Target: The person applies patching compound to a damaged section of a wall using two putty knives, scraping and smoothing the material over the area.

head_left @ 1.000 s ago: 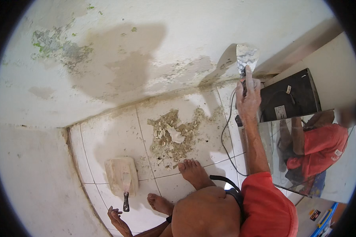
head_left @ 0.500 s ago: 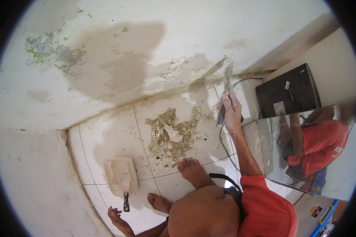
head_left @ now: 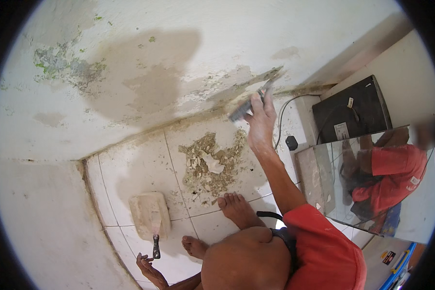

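My right hand (head_left: 262, 126) is closed round the dark handle of a scraper (head_left: 240, 111). Its blade points up and right, at the lower part of the wall (head_left: 237, 43) where the paint is flaking. Down on the left, my left hand (head_left: 151, 271) is empty, its fingers apart, just below a putty knife (head_left: 156, 247) with a black handle. That knife leans in a pale, plaster-smeared tub (head_left: 136, 223), blade inside and handle over the near rim. Whether the left fingertips touch the handle is hard to tell.
Crumbled plaster and paint flakes (head_left: 212, 166) lie on the white tiles before my feet (head_left: 239, 212). At the right are a black flat panel (head_left: 351, 108), a cable with a black plug (head_left: 291, 142) and a mirror (head_left: 386, 183) reflecting a red shirt.
My right hand has moved left with the scraper, which has swung from nearly upright to a slant along the wall base. The black plug has come into sight. My left hand has barely shifted.
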`<state>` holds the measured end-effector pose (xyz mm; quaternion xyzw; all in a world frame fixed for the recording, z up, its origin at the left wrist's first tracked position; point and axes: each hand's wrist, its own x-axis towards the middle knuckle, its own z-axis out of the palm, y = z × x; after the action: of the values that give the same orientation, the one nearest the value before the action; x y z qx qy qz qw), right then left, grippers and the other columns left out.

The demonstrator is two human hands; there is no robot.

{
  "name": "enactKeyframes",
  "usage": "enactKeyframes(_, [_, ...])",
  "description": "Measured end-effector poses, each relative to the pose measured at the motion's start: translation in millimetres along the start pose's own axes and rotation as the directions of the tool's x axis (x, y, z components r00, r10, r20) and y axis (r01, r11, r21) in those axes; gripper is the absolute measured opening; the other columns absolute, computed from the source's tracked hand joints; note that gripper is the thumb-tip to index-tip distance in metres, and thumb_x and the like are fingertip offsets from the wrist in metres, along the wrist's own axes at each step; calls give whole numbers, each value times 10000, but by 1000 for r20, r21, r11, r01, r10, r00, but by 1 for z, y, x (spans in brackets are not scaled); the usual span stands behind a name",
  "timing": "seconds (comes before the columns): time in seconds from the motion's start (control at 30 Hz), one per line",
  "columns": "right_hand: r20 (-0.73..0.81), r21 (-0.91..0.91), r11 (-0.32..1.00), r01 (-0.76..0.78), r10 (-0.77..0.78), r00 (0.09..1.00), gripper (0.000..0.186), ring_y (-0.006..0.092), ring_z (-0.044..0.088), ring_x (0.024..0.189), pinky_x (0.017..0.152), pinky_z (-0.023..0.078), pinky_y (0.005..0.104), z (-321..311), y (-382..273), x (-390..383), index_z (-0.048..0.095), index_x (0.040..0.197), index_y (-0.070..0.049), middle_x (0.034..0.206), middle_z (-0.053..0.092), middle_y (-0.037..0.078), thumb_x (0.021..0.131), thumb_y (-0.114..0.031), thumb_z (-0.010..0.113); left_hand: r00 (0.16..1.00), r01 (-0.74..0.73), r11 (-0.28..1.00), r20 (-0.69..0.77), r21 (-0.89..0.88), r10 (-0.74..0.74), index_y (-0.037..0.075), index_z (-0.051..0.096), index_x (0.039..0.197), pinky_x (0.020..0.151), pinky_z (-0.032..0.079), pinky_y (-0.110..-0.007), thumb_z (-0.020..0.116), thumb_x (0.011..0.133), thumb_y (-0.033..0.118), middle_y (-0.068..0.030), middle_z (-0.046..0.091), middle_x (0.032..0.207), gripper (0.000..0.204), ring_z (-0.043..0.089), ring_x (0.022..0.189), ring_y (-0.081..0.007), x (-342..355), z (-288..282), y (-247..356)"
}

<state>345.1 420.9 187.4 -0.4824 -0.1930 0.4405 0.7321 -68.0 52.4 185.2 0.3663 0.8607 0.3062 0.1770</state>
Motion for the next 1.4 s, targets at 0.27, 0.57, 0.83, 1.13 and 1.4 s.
enactKeyframes(0.27, [24, 21, 1000, -5, 5, 1000, 646, 155, 624, 788, 547, 595, 277, 67, -10, -4, 215, 1511, 18, 1049, 582, 104, 994, -161, 558, 1000, -5, 1000, 22, 6, 5, 27, 510, 1323, 792, 431, -375, 341, 1054, 452, -112, 588, 1026, 531, 578, 877, -211, 1, 1, 2])
enactKeyframes(0.57, [129, -164, 986, 28, -6, 992, 730, 189, 651, 849, 568, 597, 274, -6, -13, -15, 88, 1561, -50, 1100, 556, 141, 995, -155, 536, 1000, 13, 999, 20, 33, -14, 27, 513, 1320, 798, 430, -377, 344, 1055, 444, -117, 590, 1036, 522, 573, 902, -209, 0, 3, 2])
enactKeyframes(0.83, [214, -184, 983, -13, 53, 975, 745, 108, 595, 674, 513, 566, 241, 16, 10, -25, 78, 1556, -30, 1014, 587, 94, 978, -76, 544, 998, 12, 1000, 54, 22, -13, 26, 516, 1319, 813, 430, -379, 353, 1054, 430, -125, 593, 1059, 510, 563, 939, -210, 9, 10, -1])
enactKeyframes(1.13, [141, -236, 972, 21, 13, 990, 720, 143, 613, 892, 646, 586, 291, -17, 7, 9, 130, 1557, -30, 1090, 569, 91, 985, -124, 557, 980, -44, 996, 197, 80, 28, -65, 521, 1292, 851, 459, -362, 423, 1048, 264, -170, 592, 1097, 421, 565, 948, -230, 10, 27, 13])
enactKeyframes(1.4, [539, -443, 861, -250, 479, 693, 337, 119, 603, 732, 553, 520, 255, -43, 32, -105, 519, 1252, 20, 931, 606, 67, 961, -151, 523, 975, -138, 971, 198, 196, 98, 3, 593, 1187, 746, 505, -363, 611, 955, 235, -182, 670, 946, 328, 649, 815, -272, 31, 30, 19])
